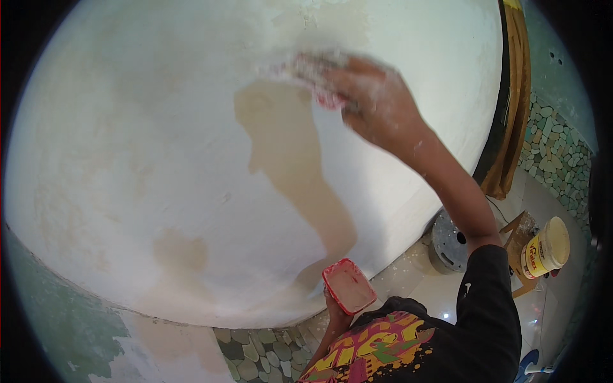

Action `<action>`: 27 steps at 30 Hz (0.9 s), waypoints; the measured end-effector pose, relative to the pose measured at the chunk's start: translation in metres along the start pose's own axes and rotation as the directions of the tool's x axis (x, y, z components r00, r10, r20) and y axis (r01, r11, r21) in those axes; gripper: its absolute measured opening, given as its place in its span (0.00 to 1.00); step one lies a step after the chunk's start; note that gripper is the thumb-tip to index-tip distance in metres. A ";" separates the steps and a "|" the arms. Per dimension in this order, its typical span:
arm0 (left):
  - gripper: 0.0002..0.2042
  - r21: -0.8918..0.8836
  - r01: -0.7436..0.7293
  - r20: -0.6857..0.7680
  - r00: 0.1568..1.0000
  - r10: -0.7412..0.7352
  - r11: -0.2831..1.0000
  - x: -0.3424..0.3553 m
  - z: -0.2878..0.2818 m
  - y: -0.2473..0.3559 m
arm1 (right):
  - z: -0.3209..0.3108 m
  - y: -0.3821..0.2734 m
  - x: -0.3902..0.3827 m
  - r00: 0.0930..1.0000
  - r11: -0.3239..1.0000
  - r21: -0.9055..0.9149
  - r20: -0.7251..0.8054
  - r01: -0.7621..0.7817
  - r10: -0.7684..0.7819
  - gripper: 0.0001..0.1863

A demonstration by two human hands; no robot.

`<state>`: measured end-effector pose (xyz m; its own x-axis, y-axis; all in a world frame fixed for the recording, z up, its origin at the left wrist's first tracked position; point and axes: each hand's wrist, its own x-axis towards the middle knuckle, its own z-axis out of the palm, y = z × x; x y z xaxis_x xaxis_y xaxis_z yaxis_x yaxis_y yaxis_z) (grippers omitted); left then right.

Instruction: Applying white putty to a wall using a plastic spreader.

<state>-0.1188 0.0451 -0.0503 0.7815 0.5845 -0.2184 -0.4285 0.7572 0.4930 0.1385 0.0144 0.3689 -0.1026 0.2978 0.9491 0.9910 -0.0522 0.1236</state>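
Note:
My right hand [367, 96] is raised against the curved white wall [191, 147], closed on a blurred, paste-smeared tool with a pink-red part [330, 101]; I cannot make out exactly what kind of tool it is. Its shadow falls across the wall. Lower down, my left hand [334, 309], mostly hidden behind my body and what it holds, grips a small red rectangular tub [350, 287] of pale, smooth paste near the wall's lower edge.
At the right stand a yellow-and-white bucket [554, 246] on a small wooden stool [514, 237] and a grey cylinder [447, 246]. A brown wooden edge [511, 140] borders the wall. Pebble paving [552, 143], tiled floor [415, 287] and a patchy green surface [76, 332] surround it.

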 end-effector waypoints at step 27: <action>0.29 -0.045 0.156 0.029 0.988 -0.155 0.987 0.007 0.004 0.013 | -0.016 0.038 0.021 0.976 0.995 -0.103 0.214 -0.018 0.039 0.22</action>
<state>-0.1170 0.0582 -0.0421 0.8510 0.4518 -0.2678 -0.3217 0.8514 0.4142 0.1723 0.0038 0.3977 -0.0427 0.4923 0.8694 0.9785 -0.1552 0.1359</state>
